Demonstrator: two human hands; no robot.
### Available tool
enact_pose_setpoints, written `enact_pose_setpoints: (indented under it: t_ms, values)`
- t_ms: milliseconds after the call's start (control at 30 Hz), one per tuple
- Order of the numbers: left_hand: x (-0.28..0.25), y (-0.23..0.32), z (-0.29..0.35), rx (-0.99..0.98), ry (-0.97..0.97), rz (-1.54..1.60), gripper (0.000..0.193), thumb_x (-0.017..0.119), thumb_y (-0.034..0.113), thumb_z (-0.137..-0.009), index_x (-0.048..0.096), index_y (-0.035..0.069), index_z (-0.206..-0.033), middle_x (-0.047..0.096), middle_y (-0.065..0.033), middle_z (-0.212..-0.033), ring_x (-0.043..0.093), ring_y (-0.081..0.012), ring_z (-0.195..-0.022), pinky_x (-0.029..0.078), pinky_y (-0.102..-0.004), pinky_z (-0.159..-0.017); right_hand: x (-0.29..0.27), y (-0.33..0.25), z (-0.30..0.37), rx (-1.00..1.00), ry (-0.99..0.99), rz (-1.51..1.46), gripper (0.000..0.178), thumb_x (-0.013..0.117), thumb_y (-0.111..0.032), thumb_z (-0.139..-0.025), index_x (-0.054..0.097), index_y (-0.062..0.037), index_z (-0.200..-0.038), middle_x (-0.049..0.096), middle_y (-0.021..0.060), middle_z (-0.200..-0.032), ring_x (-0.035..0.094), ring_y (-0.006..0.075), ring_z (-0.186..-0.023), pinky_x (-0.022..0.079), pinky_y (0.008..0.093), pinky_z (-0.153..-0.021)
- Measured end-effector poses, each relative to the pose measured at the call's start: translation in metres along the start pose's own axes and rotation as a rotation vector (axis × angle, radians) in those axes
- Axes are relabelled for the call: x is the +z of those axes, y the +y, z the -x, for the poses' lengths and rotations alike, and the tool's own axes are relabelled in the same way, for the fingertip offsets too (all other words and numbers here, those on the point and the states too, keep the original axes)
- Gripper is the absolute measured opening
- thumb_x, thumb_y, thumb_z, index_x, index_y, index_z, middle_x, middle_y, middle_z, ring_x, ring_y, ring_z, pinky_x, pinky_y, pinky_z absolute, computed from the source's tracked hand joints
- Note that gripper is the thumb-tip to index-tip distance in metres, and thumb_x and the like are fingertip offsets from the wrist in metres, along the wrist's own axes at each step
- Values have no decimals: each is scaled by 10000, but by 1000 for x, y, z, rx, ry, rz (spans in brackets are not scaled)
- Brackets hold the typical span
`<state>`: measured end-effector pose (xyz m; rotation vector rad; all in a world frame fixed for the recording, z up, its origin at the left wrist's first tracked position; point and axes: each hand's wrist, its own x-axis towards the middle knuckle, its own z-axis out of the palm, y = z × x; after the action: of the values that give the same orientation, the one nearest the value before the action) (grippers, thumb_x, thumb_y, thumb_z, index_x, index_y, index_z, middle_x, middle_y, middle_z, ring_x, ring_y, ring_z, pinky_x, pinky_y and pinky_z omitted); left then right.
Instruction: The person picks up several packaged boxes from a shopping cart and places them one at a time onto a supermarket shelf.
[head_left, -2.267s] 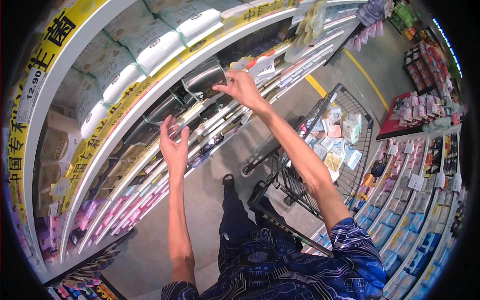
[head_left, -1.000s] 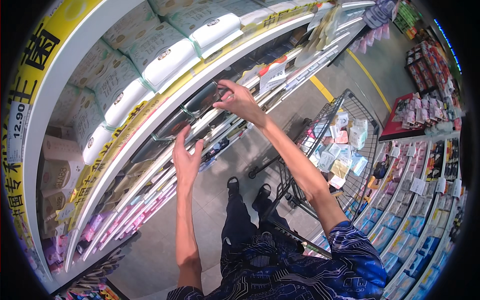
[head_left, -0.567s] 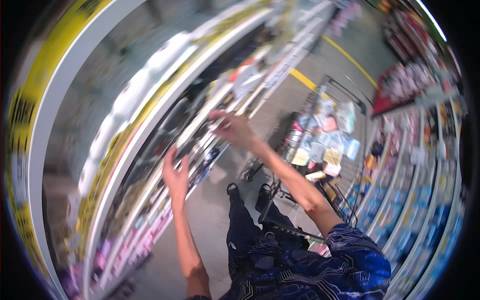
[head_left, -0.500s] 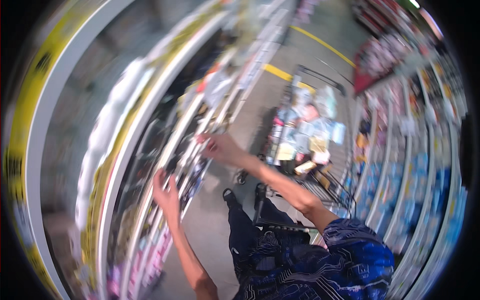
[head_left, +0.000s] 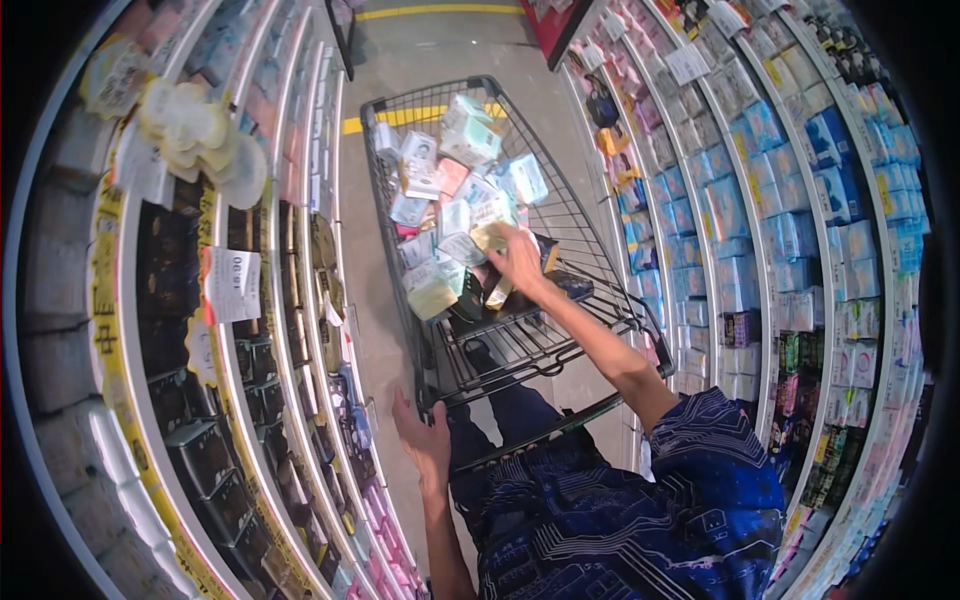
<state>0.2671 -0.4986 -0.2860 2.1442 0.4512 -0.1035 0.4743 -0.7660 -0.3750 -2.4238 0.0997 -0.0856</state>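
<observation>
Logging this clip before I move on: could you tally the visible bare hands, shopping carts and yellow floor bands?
Bare hands: 2 (left hand, right hand)
Shopping cart: 1
Yellow floor bands: 2
Total: 5

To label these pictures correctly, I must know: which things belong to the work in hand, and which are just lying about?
In the work: cart; packs inside; right hand at them; left hand.

Just around: black packs, left; blue packs, right; white price card.
</observation>
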Motion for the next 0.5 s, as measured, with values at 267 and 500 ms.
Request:
enact_pose_setpoints:
  t_ms: [267, 500]
  values:
    - [12, 4, -6, -1, -160, -214, 526, 576, 145, -903, 403, -56, -1357, 596, -305, -1167, 584, -455, -1061, 437, -488, -945, 25, 104, -32, 248, -159, 146, 995, 828, -385, -661, 332, -35, -1450, 514, 218, -1332, 491, 430, -1161, 416, 510, -984]
    - [14, 12, -12, -60, -169, -306, 501, 569, 128, -902, 411, -22, -1352, 616, -303, -1124, 602, -455, -1022, 458, -486, -911, 16, 105, -32, 173, -75, 77, 852, 779, -358, -741, 387, -55, -1433, 563, 185, -1251, 508, 427, -1094, 435, 499, -926]
